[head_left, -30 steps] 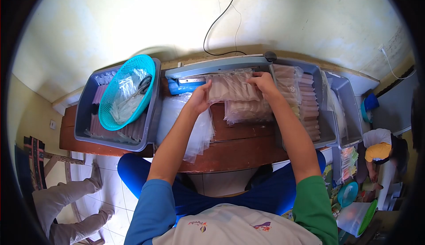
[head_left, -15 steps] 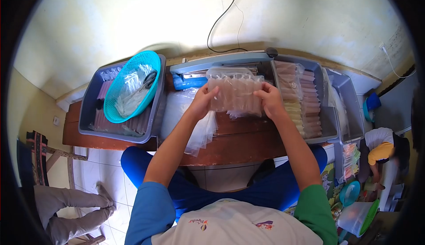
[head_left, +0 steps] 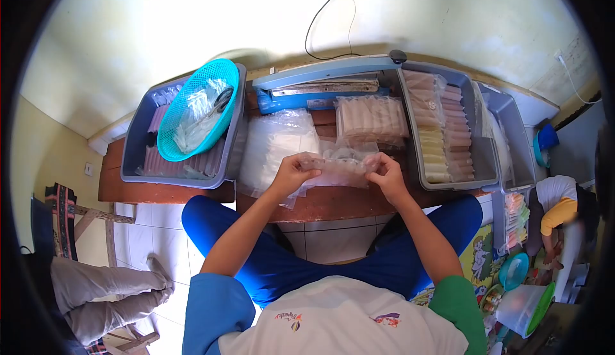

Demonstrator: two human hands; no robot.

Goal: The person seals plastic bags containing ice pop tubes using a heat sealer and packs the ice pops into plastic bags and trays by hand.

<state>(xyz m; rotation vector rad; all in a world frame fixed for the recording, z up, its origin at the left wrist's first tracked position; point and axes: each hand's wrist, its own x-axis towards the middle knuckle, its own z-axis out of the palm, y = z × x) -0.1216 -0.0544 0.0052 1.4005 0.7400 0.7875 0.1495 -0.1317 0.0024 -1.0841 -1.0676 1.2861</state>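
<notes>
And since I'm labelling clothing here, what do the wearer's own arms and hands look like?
The left sleeve is blue and the right sleeve green, both short. The left hand and right hand wear no gloves, and no watch or bracelet shows.

Nothing's really readable here tbh. The beige cloth T-shirt with blue and green sleeves (head_left: 343, 323) has tiny lettering (head_left: 287, 317), and the long blue machine (head_left: 286, 104) a pale label (head_left: 318, 104), both illegible.
</notes>
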